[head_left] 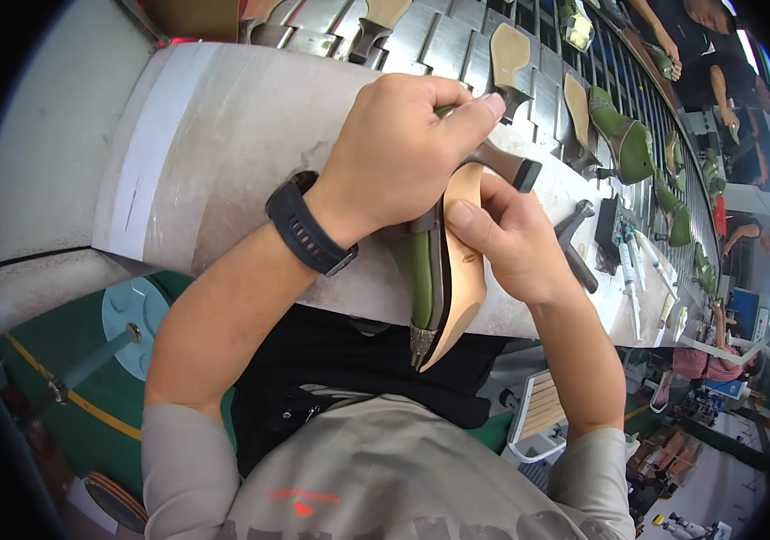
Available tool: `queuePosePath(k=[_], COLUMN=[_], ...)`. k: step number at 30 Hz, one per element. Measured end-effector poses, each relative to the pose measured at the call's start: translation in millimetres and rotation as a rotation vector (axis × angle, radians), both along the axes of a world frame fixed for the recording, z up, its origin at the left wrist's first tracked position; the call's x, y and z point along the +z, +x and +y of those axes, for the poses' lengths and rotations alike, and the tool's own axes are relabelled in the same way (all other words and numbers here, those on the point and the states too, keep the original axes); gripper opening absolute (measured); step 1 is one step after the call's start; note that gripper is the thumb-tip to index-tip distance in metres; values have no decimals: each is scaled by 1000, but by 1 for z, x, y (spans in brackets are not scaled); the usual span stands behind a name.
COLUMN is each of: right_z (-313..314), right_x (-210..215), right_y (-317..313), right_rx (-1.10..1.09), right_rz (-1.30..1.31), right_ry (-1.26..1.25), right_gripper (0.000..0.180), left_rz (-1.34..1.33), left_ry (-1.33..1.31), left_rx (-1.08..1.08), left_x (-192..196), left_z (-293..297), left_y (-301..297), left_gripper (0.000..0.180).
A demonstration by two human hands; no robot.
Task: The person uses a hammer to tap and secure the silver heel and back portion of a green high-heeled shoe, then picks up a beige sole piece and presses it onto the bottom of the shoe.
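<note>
Above the bench, a green shoe (422,281) is tilted with its pointed toe toward me, with a jewelled band near the tip. Along its underside lies a tan sole (463,274), with a dark gap between them at the front part. A brown heel (508,166) with a dark tip juts out to the right. My left hand (403,148), a black watch on its wrist, is closed around the shoe's back part; its fingertips are mostly hidden. My right hand (515,236) is closed on the sole near the heel, thumb pressed on the tan face.
On the pale bench (250,126) to the right are a hammer (576,243), a black box (612,232) and several white tubes (635,261). Beyond runs a metal slatted conveyor (448,45) carrying heeled soles (511,56) and green shoes (623,139). Other people work at the far right.
</note>
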State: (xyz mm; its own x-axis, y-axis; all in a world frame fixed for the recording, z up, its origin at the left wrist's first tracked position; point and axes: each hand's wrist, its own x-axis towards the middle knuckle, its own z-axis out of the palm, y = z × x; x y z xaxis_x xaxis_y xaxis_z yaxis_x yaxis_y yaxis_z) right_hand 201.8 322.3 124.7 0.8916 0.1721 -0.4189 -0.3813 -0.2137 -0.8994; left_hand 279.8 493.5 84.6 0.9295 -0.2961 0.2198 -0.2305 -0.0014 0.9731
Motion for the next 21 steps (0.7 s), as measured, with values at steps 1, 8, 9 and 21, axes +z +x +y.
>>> queuePosePath(k=[1,8,9,21], right_z=[2,2,-1,17], right_x=[5,10,9,17], right_y=[0,3,4,13], right_rx=[1,43,54,-12], right_rz=[3,-46,17,-96], right_ry=[-3,-58,48,-14], right_gripper=[45,46,49,42], left_rz=[3,-66,-93,-103], left_ry=[-3,15,27,113], left_rx=[1,25,19,14], left_x=[2,4,4,5], left_z=[-1,-1,0,1], left_y=[-1,1,3,5], left_gripper=[41,42,42,41])
